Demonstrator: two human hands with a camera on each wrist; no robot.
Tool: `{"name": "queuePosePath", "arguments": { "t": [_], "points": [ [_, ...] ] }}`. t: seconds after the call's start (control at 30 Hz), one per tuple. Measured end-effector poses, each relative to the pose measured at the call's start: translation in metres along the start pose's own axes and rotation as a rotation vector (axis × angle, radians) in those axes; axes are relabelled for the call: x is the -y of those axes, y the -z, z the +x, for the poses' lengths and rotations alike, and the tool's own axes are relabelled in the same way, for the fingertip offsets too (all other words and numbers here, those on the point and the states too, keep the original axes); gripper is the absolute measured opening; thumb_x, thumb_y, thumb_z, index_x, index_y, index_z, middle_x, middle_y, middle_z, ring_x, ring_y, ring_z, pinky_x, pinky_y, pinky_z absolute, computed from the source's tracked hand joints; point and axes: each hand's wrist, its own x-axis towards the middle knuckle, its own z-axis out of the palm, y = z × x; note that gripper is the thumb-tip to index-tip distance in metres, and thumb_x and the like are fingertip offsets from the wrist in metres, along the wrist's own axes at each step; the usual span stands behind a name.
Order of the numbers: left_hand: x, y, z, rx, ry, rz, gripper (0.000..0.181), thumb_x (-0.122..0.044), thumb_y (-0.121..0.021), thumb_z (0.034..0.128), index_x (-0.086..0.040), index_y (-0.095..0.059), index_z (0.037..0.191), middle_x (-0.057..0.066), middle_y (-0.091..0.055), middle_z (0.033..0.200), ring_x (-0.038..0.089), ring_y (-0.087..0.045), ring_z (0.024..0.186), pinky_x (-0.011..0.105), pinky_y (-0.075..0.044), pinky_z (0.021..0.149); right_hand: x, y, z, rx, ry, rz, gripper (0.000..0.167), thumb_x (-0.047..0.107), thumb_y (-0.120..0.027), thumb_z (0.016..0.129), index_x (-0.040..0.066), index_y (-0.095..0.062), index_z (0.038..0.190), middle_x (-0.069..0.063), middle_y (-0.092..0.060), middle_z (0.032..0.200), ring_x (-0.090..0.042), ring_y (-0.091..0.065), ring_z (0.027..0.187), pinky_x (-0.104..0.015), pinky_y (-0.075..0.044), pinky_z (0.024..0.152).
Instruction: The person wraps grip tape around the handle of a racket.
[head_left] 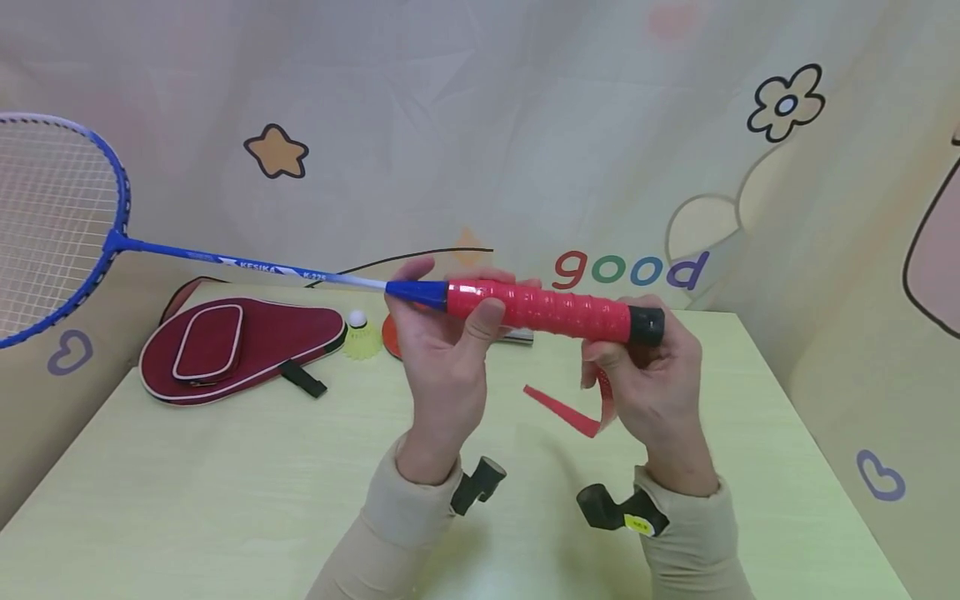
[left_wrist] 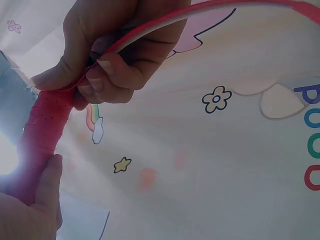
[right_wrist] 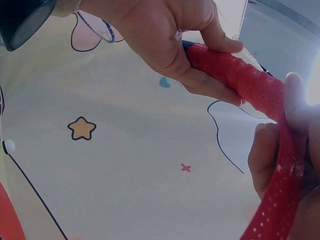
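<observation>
A blue badminton racket [head_left: 262, 265] is held up over the table, its strung head to the left. Perforated red grip tape [head_left: 555, 310] winds round the handle in ridged turns up to the black butt end [head_left: 647, 326]. My left hand [head_left: 450, 375] grips the handle near the blue cone, thumb on the wrapped part. At the butt end, my right hand [head_left: 660, 392] pinches the tape against the handle. The loose tail of tape [head_left: 562, 410] hangs below that hand; in the right wrist view the tape strip [right_wrist: 272, 205] runs down past the fingers.
On the table [head_left: 225, 500] lies a dark red racket case [head_left: 277, 333] with a black strap. Beside it stands a yellow shuttlecock [head_left: 363, 337]. An orange-red object [head_left: 391, 337] and a silvery piece [head_left: 517, 337] are partly hidden behind my left hand. A printed curtain [head_left: 450, 125] hangs behind.
</observation>
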Motion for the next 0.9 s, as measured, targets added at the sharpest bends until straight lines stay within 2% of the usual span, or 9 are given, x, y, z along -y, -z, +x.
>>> {"name": "queuePosePath", "arguments": {
  "t": [0.1, 0.23, 0.4, 0.53, 0.63, 0.73, 0.83, 0.9],
  "points": [
    [0.0006, -0.0002, -0.0006, -0.019, 0.018, 0.000, 0.062, -0.024, -0.071, 0.0881, -0.011, -0.026, 0.129, 0.014, -0.062, 0.108, 0.033, -0.067, 0.096, 0.051, -0.053, 0.086, -0.0006, -0.0006, 0.0005, -0.003, 0.036, -0.016, 0.037, 0.012, -0.072, 0.088, -0.015, -0.052, 0.104, -0.009, -0.063, 0.074, -0.018, -0.063, 0.058, -0.023, -0.054, 0.054],
    [0.0005, 0.0003, -0.0011, -0.041, 0.029, 0.013, 0.064, -0.026, -0.073, 0.0867, -0.012, -0.026, 0.128, 0.013, -0.063, 0.107, 0.031, -0.065, 0.098, 0.049, -0.054, 0.085, -0.0008, -0.0004, 0.0007, 0.019, 0.069, -0.043, 0.034, 0.011, -0.069, 0.090, -0.015, -0.052, 0.103, -0.011, -0.062, 0.077, -0.016, -0.064, 0.060, -0.022, -0.055, 0.058],
    [0.0001, -0.0005, -0.0025, -0.078, 0.039, 0.034, 0.065, -0.028, -0.075, 0.0848, -0.012, -0.027, 0.127, 0.014, -0.062, 0.108, 0.029, -0.062, 0.101, 0.045, -0.056, 0.083, -0.0013, -0.0009, 0.0009, 0.026, 0.077, -0.079, 0.035, 0.013, -0.068, 0.092, -0.015, -0.051, 0.105, -0.012, -0.062, 0.078, -0.015, -0.063, 0.062, -0.022, -0.055, 0.061],
    [0.0003, -0.0015, -0.0039, -0.107, 0.065, 0.049, 0.067, -0.032, -0.076, 0.0832, -0.013, -0.028, 0.127, 0.016, -0.059, 0.108, 0.028, -0.062, 0.100, 0.044, -0.056, 0.082, -0.0015, -0.0009, 0.0006, 0.003, 0.053, -0.032, 0.046, 0.017, -0.070, 0.090, -0.014, -0.050, 0.116, -0.011, -0.063, 0.083, -0.017, -0.064, 0.064, -0.023, -0.056, 0.062],
    [0.0000, -0.0025, -0.0041, -0.118, 0.069, 0.055, 0.068, -0.033, -0.076, 0.0824, -0.013, -0.029, 0.126, 0.015, -0.059, 0.107, 0.027, -0.062, 0.100, 0.041, -0.057, 0.083, -0.0020, -0.0015, 0.0004, -0.018, 0.043, 0.032, 0.047, 0.016, -0.071, 0.089, -0.014, -0.050, 0.118, -0.012, -0.063, 0.082, -0.019, -0.064, 0.063, -0.024, -0.056, 0.060],
    [0.0001, -0.0044, -0.0035, -0.088, 0.050, 0.003, 0.066, -0.030, -0.076, 0.0835, -0.013, -0.028, 0.125, 0.015, -0.060, 0.113, 0.031, -0.062, 0.105, 0.041, -0.055, 0.089, -0.0023, -0.0028, -0.0002, -0.052, 0.047, 0.032, 0.040, 0.017, -0.070, 0.090, -0.012, -0.053, 0.111, -0.012, -0.063, 0.078, -0.019, -0.063, 0.059, -0.024, -0.056, 0.058],
    [0.0017, -0.0059, -0.0020, -0.020, 0.025, -0.091, 0.063, -0.021, -0.075, 0.0862, -0.013, -0.026, 0.126, 0.018, -0.058, 0.121, 0.036, -0.060, 0.111, 0.045, -0.051, 0.095, -0.0027, -0.0027, -0.0002, -0.083, 0.046, 0.019, 0.039, 0.022, -0.069, 0.091, -0.010, -0.055, 0.106, -0.011, -0.063, 0.076, -0.017, -0.063, 0.059, -0.022, -0.055, 0.057],
    [0.0029, -0.0062, -0.0013, 0.021, 0.009, -0.130, 0.063, -0.016, -0.073, 0.0875, -0.014, -0.025, 0.127, 0.018, -0.057, 0.122, 0.039, -0.061, 0.111, 0.049, -0.049, 0.095, -0.0025, -0.0014, 0.0000, -0.084, 0.041, 0.027, 0.038, 0.023, -0.069, 0.091, -0.010, -0.056, 0.104, -0.010, -0.064, 0.076, -0.017, -0.063, 0.059, -0.022, -0.055, 0.057]
  ]
}}
